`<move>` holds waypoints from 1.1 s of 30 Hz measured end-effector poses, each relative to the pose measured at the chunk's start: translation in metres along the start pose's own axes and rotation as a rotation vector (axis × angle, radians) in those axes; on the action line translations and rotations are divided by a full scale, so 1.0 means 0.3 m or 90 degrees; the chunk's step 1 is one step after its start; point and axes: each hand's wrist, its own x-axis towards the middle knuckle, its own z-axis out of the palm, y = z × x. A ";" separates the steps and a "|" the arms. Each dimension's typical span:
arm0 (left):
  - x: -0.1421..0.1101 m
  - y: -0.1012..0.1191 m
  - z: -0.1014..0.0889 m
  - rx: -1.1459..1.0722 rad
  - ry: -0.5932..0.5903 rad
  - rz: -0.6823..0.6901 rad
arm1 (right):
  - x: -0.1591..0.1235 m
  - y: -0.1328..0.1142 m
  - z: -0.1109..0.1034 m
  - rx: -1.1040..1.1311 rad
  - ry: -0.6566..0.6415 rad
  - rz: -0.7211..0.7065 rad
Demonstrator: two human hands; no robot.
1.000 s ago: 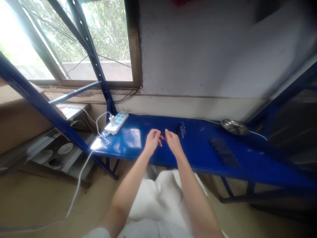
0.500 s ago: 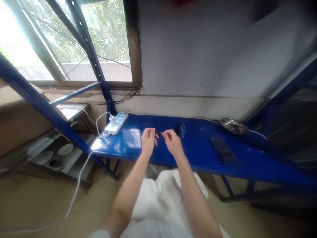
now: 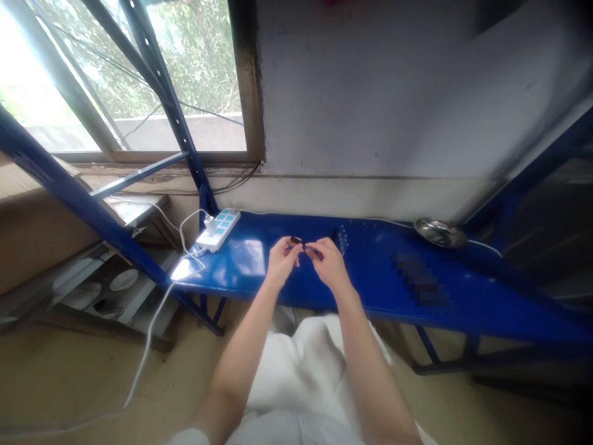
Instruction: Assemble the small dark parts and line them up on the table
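My left hand is closed in a pinch on a small dark piece, whose black end sticks out above the thumb. Close against it, my right hand has its thumb and fingertips pinched at the piece's right end. Fingers cover much of it, so its exact kind does not show. Both hands hover over the blue table. Just beyond my right hand lie a row of small clear pieces and a thin black item.
A white power strip with a plugged-in cord sits at the table's left end. A shiny metal dish stands at the back right, near a pixelated dark object. Blue rack posts rise at the left by the window.
My hands first drew slightly apart, showing the thin dark piece between them, then came together again. The dark end now stands higher above my left fingers.
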 end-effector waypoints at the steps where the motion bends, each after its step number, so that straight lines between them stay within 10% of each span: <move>1: 0.010 -0.003 0.006 0.011 0.022 0.009 | 0.002 0.011 -0.008 -0.016 -0.009 0.022; 5: 0.058 -0.026 0.049 0.069 0.075 0.031 | 0.003 0.091 -0.071 -0.077 -0.023 0.204; 13: 0.117 -0.179 0.213 0.352 -0.099 -0.035 | -0.020 0.288 -0.194 -0.140 0.022 0.455; 33: 0.154 -0.371 0.301 0.678 -0.149 -0.029 | -0.070 0.488 -0.039 -0.355 0.030 0.334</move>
